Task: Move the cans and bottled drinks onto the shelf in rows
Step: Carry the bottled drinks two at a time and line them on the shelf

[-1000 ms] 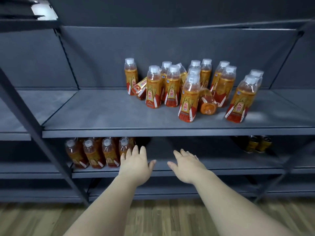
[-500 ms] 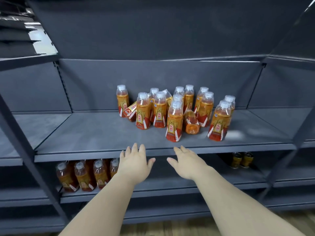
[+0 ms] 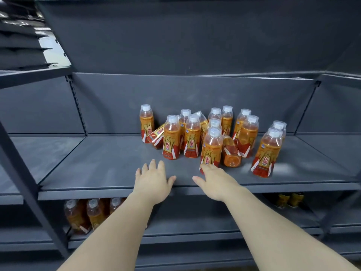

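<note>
Orange bottled drinks (image 3: 192, 137) with white caps are standing in a loose cluster toward the back edge of the grey shelf (image 3: 93, 165), two of them lying tipped. The left hand (image 3: 152, 179) and right hand (image 3: 215, 181) are hovering over its front edge, fingers straight and slightly spread. The right hand's fingers are lying just beside the front bottle (image 3: 212, 147), and open shelf surface is stretching toward the left edge.

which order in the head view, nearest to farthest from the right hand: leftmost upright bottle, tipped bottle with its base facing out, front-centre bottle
From the right hand:
1. front-centre bottle, at the fingertips.
2. tipped bottle, just right of that.
3. leftmost upright bottle, back left.
</note>
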### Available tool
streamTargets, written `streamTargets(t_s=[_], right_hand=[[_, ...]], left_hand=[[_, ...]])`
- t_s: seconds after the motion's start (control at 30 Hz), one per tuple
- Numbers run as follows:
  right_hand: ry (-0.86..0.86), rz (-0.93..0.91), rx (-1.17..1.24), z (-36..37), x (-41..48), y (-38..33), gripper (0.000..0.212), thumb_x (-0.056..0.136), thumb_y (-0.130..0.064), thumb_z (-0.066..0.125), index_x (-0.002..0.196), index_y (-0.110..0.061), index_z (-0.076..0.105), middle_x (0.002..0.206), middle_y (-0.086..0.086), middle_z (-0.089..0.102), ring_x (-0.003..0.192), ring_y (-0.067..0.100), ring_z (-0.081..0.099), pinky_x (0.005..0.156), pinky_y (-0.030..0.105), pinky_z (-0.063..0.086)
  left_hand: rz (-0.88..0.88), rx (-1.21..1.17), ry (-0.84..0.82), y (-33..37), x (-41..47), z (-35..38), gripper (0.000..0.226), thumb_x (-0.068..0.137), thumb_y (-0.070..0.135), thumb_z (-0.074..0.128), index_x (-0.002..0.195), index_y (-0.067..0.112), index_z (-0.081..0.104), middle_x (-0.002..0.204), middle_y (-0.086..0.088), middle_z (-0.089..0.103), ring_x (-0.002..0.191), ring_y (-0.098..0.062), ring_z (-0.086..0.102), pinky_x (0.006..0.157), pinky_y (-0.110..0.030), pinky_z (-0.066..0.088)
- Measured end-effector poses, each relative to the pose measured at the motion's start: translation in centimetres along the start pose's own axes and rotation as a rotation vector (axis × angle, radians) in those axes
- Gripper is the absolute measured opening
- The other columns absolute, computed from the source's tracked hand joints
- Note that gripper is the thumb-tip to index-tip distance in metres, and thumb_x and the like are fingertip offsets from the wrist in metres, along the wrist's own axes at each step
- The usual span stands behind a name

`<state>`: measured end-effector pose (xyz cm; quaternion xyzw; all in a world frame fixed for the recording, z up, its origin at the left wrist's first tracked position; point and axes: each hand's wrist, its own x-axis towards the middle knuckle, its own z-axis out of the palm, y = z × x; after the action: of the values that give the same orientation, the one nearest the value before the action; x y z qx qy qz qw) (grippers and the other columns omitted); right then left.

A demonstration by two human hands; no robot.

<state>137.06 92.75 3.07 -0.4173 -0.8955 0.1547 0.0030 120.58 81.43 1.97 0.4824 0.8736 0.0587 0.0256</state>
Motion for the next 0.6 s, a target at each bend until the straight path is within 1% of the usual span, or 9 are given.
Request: streamTargets(t_s=[0.1, 0.3, 0.47, 0.53, 0.6], right_hand=[[0.017, 0.005, 0.009, -0.2, 1.2, 0.3, 0.069, 0.101, -0.056, 0.039, 0.158, -0.022, 0.020, 0.163, 0.001, 0.027, 0.145, 0.024, 0.032, 0.115, 0.044, 0.036], [0.025, -0.091, 0.034, -0.3, 4.2, -1.8, 0.070, 0.102, -0.051, 0.043, 0.160, -0.023, 0.014, 0.166, -0.003, 0.018, 0.151, 0.019, 0.022, 0.120, 0.043, 0.028], [0.047, -0.107, 0.045, 0.0, 7.7, -3.7, 0.071, 0.102, -0.049, 0.046, 0.160, -0.024, 0.013, 0.166, -0.002, 0.017, 0.151, 0.020, 0.022, 0.120, 0.043, 0.029], [0.057, -0.097, 0.085, 0.2, 9.0, -4.2, 0.074, 0.102, -0.047, 0.048, 0.160, -0.022, 0.011, 0.167, -0.002, 0.015, 0.151, 0.021, 0.021, 0.120, 0.044, 0.028], [0.107, -0.041, 0.209, 0.4, 10.4, -4.8, 0.080, 0.099, -0.044, 0.054, 0.160, -0.021, 0.006, 0.166, -0.001, 0.015, 0.150, 0.023, 0.024, 0.120, 0.046, 0.029]], left_hand=[[0.005, -0.009, -0.007, -0.2, 1.7, 0.2, 0.069, 0.099, 0.061, 0.033, 0.153, 0.019, 0.022, 0.163, -0.010, 0.019, 0.149, -0.034, 0.020, 0.121, -0.052, 0.019], [0.040, -0.026, 0.005, -0.6, 5.4, 0.3, 0.070, 0.098, 0.061, 0.033, 0.154, 0.020, 0.020, 0.164, -0.011, 0.018, 0.150, -0.035, 0.019, 0.121, -0.053, 0.018], [0.034, -0.064, 0.036, -2.1, 8.7, 0.7, 0.071, 0.097, 0.063, 0.036, 0.153, 0.022, 0.021, 0.163, -0.009, 0.022, 0.149, -0.034, 0.022, 0.121, -0.052, 0.020], [0.036, -0.085, 0.057, -2.8, 10.0, 0.8, 0.070, 0.097, 0.062, 0.038, 0.152, 0.021, 0.022, 0.161, -0.009, 0.025, 0.147, -0.034, 0.026, 0.120, -0.052, 0.022], [0.025, -0.110, 0.065, -3.3, 11.3, 1.0, 0.072, 0.096, 0.062, 0.042, 0.151, 0.021, 0.022, 0.159, -0.008, 0.028, 0.146, -0.033, 0.029, 0.119, -0.051, 0.025]])
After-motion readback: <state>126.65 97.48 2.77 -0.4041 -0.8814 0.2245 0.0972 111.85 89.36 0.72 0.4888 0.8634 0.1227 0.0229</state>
